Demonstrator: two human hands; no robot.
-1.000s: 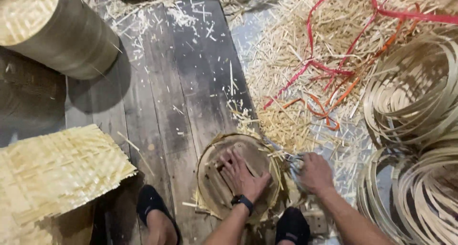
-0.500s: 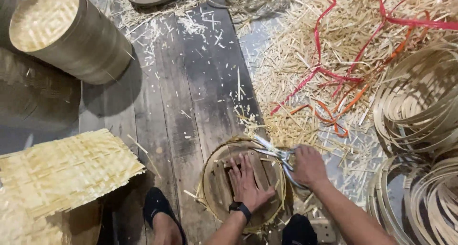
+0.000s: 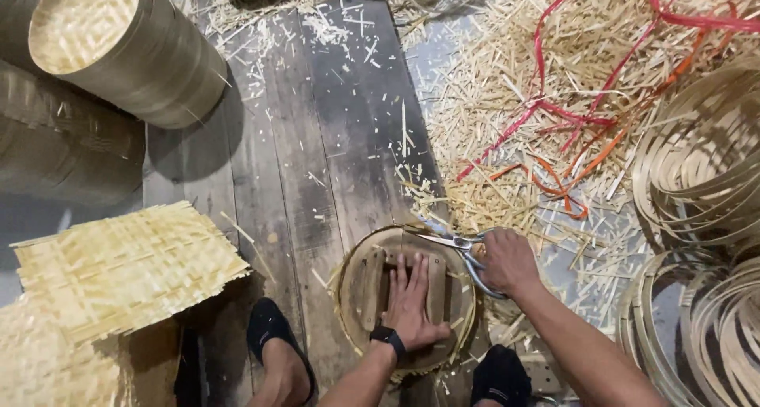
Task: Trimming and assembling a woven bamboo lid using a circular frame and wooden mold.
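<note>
A round bamboo basket frame [image 3: 355,274] with wooden slats lies on the dark plank floor between my feet. My left hand [image 3: 410,300], with a black watch at the wrist, presses flat on the slats inside it. My right hand [image 3: 507,260] grips a pair of metal scissors [image 3: 457,245] at the frame's upper right rim, the blades pointing left along the edge.
Woven bamboo mats [image 3: 119,268] lie at the left. A stack of round bamboo steamer rings [image 3: 127,47] stands at upper left. Bamboo trimmings with red and orange straps [image 3: 554,114] cover the floor at right. Coiled bamboo strip hoops [image 3: 697,177] pile at the right edge.
My left hand has shifted to lie flat on the slats. My right hand has brought the scissors up to the frame's upper right rim, blades pointing left.
</note>
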